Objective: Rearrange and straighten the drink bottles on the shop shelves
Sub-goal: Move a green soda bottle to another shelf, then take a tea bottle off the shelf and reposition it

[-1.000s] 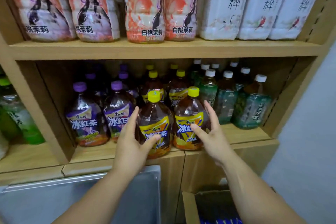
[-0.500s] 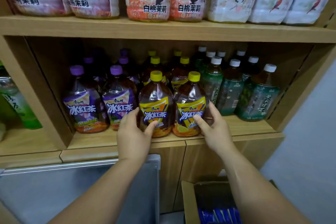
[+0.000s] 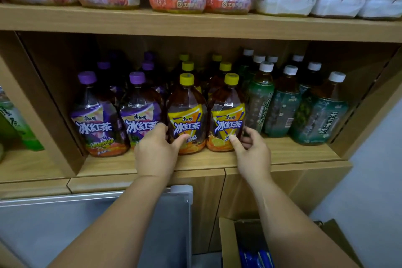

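Note:
Two yellow-capped iced tea bottles stand side by side at the front of the wooden shelf (image 3: pixel 293 154). My left hand (image 3: pixel 155 152) grips the base of the left yellow-capped bottle (image 3: pixel 187 115), thumb on its label, fingers round its left side. My right hand (image 3: pixel 250 151) grips the base of the right yellow-capped bottle (image 3: pixel 228 115), thumb on the front, fingers behind its right side. More yellow-capped bottles line up behind them.
Purple-capped bottles (image 3: pixel 97 119) stand to the left, white-capped green tea bottles (image 3: pixel 319 115) to the right. Large bottles fill the upper shelf (image 3: pixel 195 26). Below are a grey panel (image 3: pixel 87 224) and an open cardboard box (image 3: pixel 239 246).
Both hands slid lower on the two front yellow-capped bottles and closed round their bases. The bottles moved back from the shelf edge. The camera view dropped and came closer.

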